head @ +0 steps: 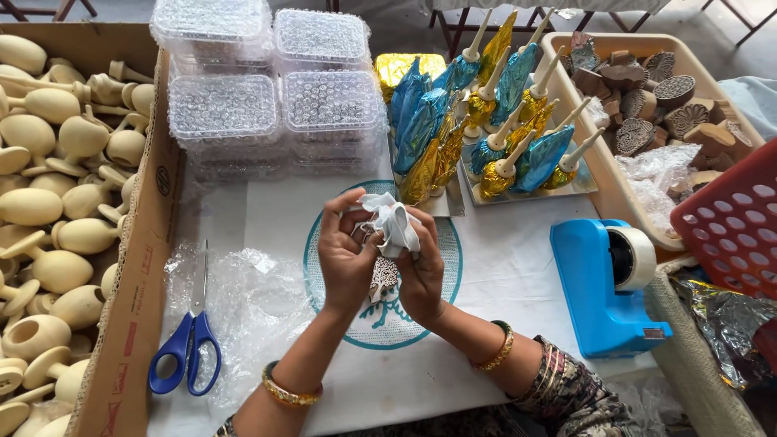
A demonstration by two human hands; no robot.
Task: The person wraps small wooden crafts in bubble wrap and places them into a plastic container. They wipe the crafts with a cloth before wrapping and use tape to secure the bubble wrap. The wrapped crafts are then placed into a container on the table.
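Both hands, left [346,257] and right [421,271], grip a white wrap [392,222] half-crumpled around a small block [384,279]; foil-wrapped pieces [486,121] stand finished, bare wooden ones [57,202] still wait.

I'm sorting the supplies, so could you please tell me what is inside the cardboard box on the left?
The cardboard box holds plain pale wooden pieces with rounded bodies and thin handles, heaped loosely. The lower layers and the box's bottom are covered by the pile.

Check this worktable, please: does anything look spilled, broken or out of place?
Nothing stands out. Both hands, left and right, hold a small item in white wrap; the scissors lie flat on the plastic sheet.
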